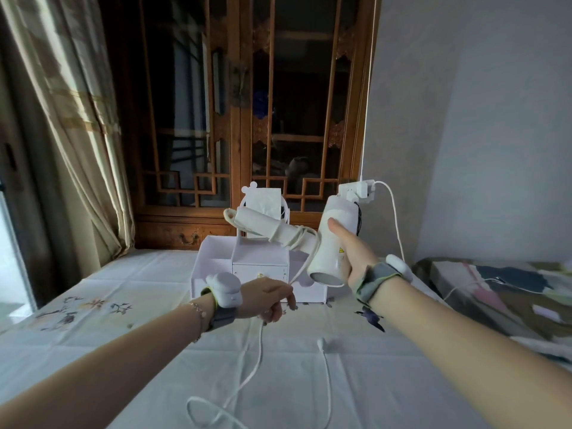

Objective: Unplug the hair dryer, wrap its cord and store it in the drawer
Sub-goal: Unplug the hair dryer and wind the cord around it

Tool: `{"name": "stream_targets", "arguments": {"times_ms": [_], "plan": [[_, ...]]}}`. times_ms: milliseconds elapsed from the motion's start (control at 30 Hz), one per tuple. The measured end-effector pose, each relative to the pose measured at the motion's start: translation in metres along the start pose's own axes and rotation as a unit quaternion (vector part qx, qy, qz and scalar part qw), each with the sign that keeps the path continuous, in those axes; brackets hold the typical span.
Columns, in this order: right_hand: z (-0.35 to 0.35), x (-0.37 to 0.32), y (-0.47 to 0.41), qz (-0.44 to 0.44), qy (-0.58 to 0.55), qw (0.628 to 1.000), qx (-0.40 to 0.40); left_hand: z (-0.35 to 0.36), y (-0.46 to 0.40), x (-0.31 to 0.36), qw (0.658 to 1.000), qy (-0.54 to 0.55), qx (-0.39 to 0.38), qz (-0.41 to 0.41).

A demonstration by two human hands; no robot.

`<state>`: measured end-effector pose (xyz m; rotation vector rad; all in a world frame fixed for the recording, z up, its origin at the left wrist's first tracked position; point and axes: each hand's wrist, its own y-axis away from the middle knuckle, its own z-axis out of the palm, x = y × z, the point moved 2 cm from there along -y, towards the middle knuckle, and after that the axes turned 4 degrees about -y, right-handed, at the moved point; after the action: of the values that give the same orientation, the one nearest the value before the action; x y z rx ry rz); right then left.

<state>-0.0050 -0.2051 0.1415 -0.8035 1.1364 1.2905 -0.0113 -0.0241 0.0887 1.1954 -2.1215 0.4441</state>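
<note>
Gripping the white hair dryer (329, 243) by its barrel right of centre frame, the right hand (353, 258) held it above the table (123, 305), while the left hand (266, 300) closed on its cord (257, 351) lower centre.

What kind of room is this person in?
Probably a bedroom at home: a cloth-covered table, long curtains by a window, a carved wooden cabinet, and patterned bedding at the right.
</note>
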Motion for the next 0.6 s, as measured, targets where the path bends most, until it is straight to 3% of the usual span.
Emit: {"name": "stream_targets", "arguments": {"times_ms": [200,600], "plan": [[-0.015,0.003,-0.006,0.017,-0.027,0.999,-0.043,-0.016,0.009,-0.029,0.999,0.035,0.017,-0.01],[-0.007,0.0,0.004,0.001,0.115,0.981,-0.158,-0.067,0.007,-0.024,0.995,-0.019,-0.04,-0.086]]}}
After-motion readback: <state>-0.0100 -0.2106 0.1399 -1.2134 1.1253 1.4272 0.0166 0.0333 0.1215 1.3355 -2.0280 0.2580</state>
